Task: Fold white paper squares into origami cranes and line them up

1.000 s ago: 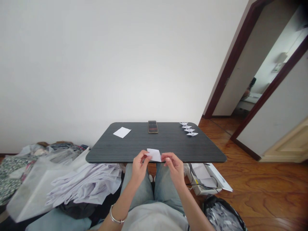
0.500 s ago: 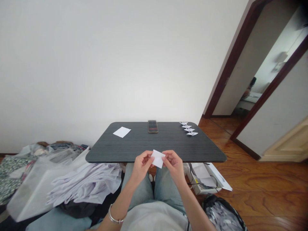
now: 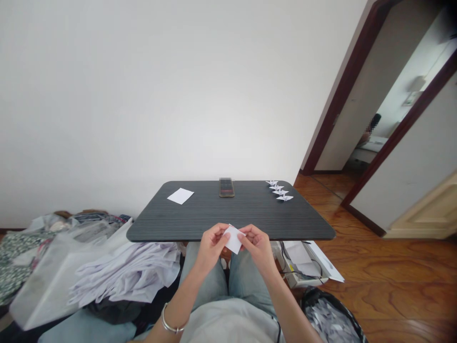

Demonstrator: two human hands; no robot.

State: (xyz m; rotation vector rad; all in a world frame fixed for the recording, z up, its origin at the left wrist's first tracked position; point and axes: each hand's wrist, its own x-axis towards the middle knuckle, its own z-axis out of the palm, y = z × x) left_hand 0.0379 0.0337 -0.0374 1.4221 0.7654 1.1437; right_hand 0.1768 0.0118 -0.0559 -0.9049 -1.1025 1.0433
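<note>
Fingers: left hand (image 3: 212, 246) and right hand (image 3: 259, 246) both pinched closed on a small white paper square (image 3: 233, 239), lol, held up right at the table's near edge.
Table: dark table (image 3: 285, 224), loose paper sheet (image 3: 180, 196) far left, phone (image 3: 226, 188) far middle, paper cranes (image 3: 279, 190) far right.
Floor: white clothes (image 3: 124, 271) near left, black bag (image 3: 328, 317) near right.

Faded pale-blue jeans (image 3: 204, 281) over both thighs, under a loose light grey top (image 3: 228, 324). Bare forearms (image 3: 182, 293) and hands (image 3: 212, 248), with a thin silver bangle (image 3: 170, 318) around the left wrist.
</note>
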